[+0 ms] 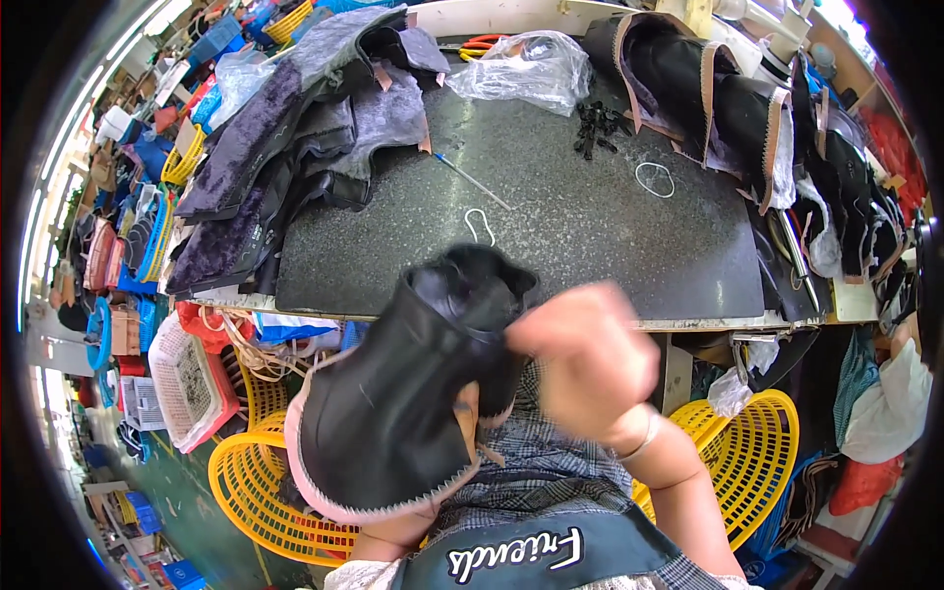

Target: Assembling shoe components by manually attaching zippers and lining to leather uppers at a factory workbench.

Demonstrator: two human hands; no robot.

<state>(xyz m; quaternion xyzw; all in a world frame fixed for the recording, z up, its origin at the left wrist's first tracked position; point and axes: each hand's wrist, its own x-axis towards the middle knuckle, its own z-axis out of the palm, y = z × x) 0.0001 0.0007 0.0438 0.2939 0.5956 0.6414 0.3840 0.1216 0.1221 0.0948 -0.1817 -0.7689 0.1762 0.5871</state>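
Observation:
A black leather boot upper (383,393) with a pale pink zigzag-cut edge is held up in front of me, its narrow top opening toward the table. My left forearm comes from below and goes behind the upper; the left hand itself is hidden by the leather. At the right rim of the opening is my right hand (590,364), smeared by motion. Its fingertips are close to the leather, but whether they grip it I cannot make out.
Beyond lies a dark worktable (590,246) with a thin blue-ended rod (472,180), white loops (479,226), small black pieces (598,128) and a clear plastic bag (531,71). Fur-lined uppers (295,147) pile at left, black uppers (678,84) at right. Yellow baskets (236,492) flank me.

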